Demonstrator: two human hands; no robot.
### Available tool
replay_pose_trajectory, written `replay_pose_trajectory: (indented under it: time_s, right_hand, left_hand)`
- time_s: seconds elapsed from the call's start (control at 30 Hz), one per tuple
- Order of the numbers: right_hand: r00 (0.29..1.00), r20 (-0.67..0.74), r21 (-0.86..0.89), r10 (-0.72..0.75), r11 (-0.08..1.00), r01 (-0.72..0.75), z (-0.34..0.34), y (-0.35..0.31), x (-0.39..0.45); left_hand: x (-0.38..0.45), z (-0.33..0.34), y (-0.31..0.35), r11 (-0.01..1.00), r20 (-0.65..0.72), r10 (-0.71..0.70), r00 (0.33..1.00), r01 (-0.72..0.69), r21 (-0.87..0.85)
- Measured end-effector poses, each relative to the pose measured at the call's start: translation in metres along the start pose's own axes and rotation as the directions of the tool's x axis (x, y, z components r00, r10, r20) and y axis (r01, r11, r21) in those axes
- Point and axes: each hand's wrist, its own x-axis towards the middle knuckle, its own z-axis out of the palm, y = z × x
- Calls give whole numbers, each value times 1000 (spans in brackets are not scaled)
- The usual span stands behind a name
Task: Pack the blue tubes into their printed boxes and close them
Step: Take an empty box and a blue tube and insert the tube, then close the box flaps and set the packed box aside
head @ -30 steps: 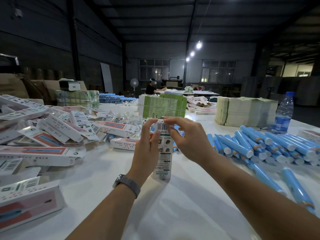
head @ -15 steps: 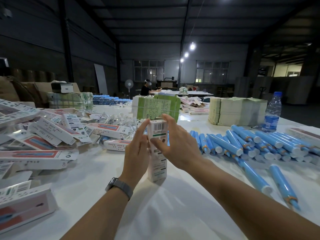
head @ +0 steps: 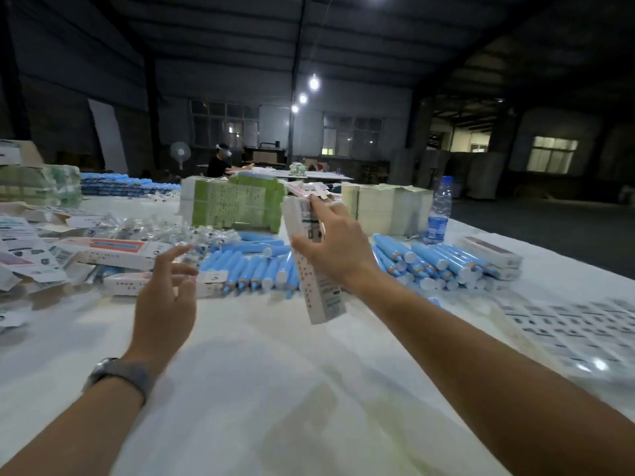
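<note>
My right hand (head: pixel 335 250) grips a long white printed box (head: pixel 321 293), held nearly upright and lifted above the white table, its top end at about the height of the far stacks. My left hand (head: pixel 165 297) hovers to the left of it, fingers spread and relaxed, holding nothing. Loose blue tubes (head: pixel 254 266) lie in a row behind the hands, and more blue tubes (head: pixel 433 262) are piled to the right. Packed and flat printed boxes (head: pixel 103 250) lie heaped on the left.
A green-printed bundle (head: pixel 233 207) and a pale paper stack (head: pixel 385 207) stand at the back. A water bottle (head: pixel 439 211) stands right of them. A printed label sheet (head: pixel 580 324) lies at right. Clear plastic wrappers (head: pixel 161 230) sit behind the boxes. A person sits far back.
My left hand has let go of the box and drawn away to the left. My right hand has lifted the box and carried it to the right. The view has swung rightward.
</note>
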Motion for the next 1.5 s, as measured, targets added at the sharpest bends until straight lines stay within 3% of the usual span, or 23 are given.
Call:
replay_pose_trajectory:
  time_s: [0.13, 0.2, 0.27, 0.33, 0.43, 0.57, 0.67, 0.77, 0.87, 1.0, 1.17, 1.23, 1.33, 1.5]
  right_hand:
    - [952, 80, -353, 295, 902, -249, -77, 78, -20]
    - [876, 143, -539, 460, 779, -321, -101, 115, -41]
    - [792, 198, -701, 578, 648, -298, -113, 148, -65]
    - [751, 182, -776, 635, 562, -287, -124, 174, -87]
    - [721, 142, -788, 678, 518, -333, -138, 194, -100]
    - [803, 124, -797, 584, 540, -269, -131, 183, -89]
    - [886, 121, -716, 447, 658, -234, -104, 153, -69]
    - [933, 217, -572, 289, 812, -118, -57, 108, -53]
    - [923, 337, -431, 188, 902, -26, 2, 63, -45]
    - [878, 478, -292, 30, 948, 126, 79, 8, -37]
    - [878, 474, -220, -58, 958, 182, 137, -21, -48]
    - [896, 437, -241, -82, 949, 204, 143, -15, -49]
    - [909, 395, -275, -135, 926, 258, 147, -15, -50]
    - [904, 393, -289, -168, 911, 295, 153, -22, -49]
  left_hand:
    - [-1, 9, -5, 997, 15, 71, 997, -71, 3]
    - [1, 13, -12, 999, 8, 48, 999, -49, 14]
    - [6, 14, -29, 1000, 8, 6, 1000, -7, 19]
    - [16, 18, -60, 999, 48, -29, 998, 28, 30]
    - [42, 25, -121, 994, 61, -90, 994, 86, 66]
    - [35, 36, -123, 991, 21, -104, 994, 102, 82]
    - [15, 30, -73, 993, 34, -79, 996, 75, 95]
    - [-1, 22, -18, 993, 20, -28, 999, 25, 118]
    - [-7, 26, 3, 987, 30, 52, 998, -55, 151]
    - [-10, 22, 16, 985, 5, -20, 1000, 19, 169]
    - [-3, 6, 10, 960, -39, -87, 995, 94, 263]
    - [2, -1, 8, 887, 13, -157, 988, 135, 441]
    - [15, -21, -2, 659, 51, -371, 927, 225, 718]
    - [53, -85, -28, 243, 40, -317, 948, 41, 969]
